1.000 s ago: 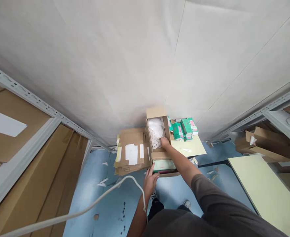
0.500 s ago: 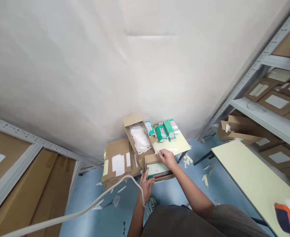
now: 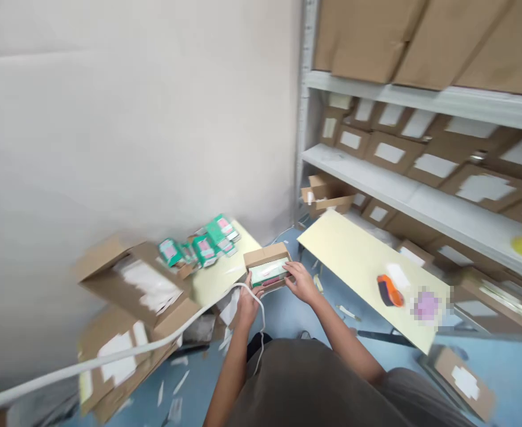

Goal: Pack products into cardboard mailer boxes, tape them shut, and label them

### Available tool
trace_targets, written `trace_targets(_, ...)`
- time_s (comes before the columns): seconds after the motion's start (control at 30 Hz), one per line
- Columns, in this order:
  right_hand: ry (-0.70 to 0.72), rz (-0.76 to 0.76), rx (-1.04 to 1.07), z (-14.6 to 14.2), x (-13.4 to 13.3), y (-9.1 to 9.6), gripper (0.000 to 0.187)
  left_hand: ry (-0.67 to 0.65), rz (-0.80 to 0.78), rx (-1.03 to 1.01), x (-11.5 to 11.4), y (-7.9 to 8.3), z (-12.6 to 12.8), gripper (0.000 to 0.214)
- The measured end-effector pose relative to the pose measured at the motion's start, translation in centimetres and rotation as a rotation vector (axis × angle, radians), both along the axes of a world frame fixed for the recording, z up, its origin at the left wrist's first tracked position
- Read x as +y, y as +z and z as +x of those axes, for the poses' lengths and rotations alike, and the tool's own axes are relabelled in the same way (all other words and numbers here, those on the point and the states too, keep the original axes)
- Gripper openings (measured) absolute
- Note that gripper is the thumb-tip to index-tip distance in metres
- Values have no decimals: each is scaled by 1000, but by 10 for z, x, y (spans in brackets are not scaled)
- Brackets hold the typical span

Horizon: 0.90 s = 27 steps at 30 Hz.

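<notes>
Between my two hands I carry a small open cardboard box, its flap raised at the far side. Inside it lies a pale green and white carton, with a dark reddish strip along its near edge. My left hand is closed on the box's left near corner. At the right end, my right hand grips the box, fingers over its edge. To the left, several green and pink cartons sit on a pale yellow table. A larger open box there holds white bags or paper.
A second pale yellow table at right bears an orange and dark tape dispenser-like object. Shelves of labelled boxes stand behind it. Flattened cardboard lies at lower left. A white cable crosses in front. Scraps litter the blue floor.
My view has swung right, toward the shelves and second table. The small box has left its place beside the larger box, held in both hands. My right hand has moved to the box's right end.
</notes>
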State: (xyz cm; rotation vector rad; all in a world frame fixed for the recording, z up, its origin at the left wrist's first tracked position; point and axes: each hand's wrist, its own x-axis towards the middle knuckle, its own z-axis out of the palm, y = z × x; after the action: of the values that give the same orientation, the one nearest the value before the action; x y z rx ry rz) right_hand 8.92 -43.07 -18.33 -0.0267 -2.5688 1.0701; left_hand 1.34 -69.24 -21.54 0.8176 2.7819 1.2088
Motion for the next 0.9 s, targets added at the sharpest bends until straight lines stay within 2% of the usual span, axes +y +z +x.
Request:
trace_targets(0.13, -218, 5, -59, 34, 71, -8, 60, -203, 8, -20, 88, -2, -30, 25)
trace_targets(0.27, -440, -48, -148, 59, 128, -26, 67, -396, -15, -97, 180, -7, -57, 22)
trace_targets(0.47, -736, -109, -200, 85, 185, -49, 66, -693, 5, -202, 309, -36, -88, 28)
trace_targets(0.57, -886, -147, -219, 88, 208, -50, 65, -846, -17, -275, 375, -48, -100, 33)
trace_targets(0.67, -998, -177, -258, 82, 226, -49, 64, -1007, -77, -351, 439, -52, -107, 32)
trace_targets(0.73, -1069, -198, -307, 76, 236, -52, 64, -1080, -130, -383, 473, -55, -110, 34)
trace_targets(0.8, -1141, -236, -374, 71, 242, -60, 65, -1110, -181, -392, 497, -63, -115, 44)
trace_targets(0.9, -1239, -315, -465, 64, 247, -79, 70, -1018, -233, -377, 509, -81, -124, 65)
